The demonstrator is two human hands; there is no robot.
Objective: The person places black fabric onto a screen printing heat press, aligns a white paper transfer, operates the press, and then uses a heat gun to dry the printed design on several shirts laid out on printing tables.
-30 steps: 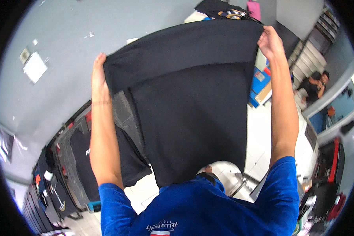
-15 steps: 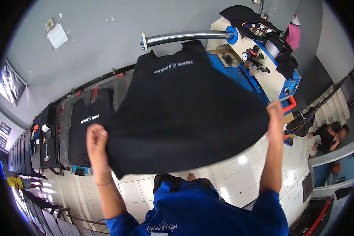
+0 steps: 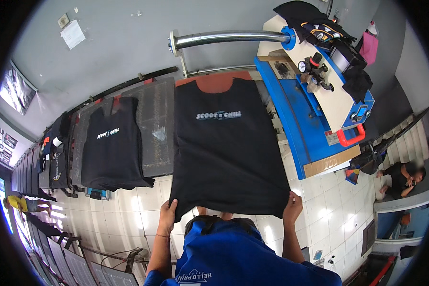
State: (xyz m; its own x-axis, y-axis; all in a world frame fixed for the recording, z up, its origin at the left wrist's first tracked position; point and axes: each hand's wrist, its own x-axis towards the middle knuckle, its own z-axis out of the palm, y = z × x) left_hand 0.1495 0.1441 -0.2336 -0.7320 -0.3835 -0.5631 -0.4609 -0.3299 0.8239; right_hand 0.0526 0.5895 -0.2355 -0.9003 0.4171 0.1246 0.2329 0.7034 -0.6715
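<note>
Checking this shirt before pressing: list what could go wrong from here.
1. The left hand and right hand hold only the bottom corners of the black shirt; an uneven pull might skew its printed chest.
2. The hem hangs past the orange platen, so it may crease or slide.
3. The neighbouring black shirt hangs close by and could get bumped.

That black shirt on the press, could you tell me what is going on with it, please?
A person in a blue top holds the hem of a black T-shirt, left hand and right hand at its two lower corners. It lies flat, print up, on an orange platen. A second black shirt lies on the next platen; the blue press machine stands to the right.
</note>
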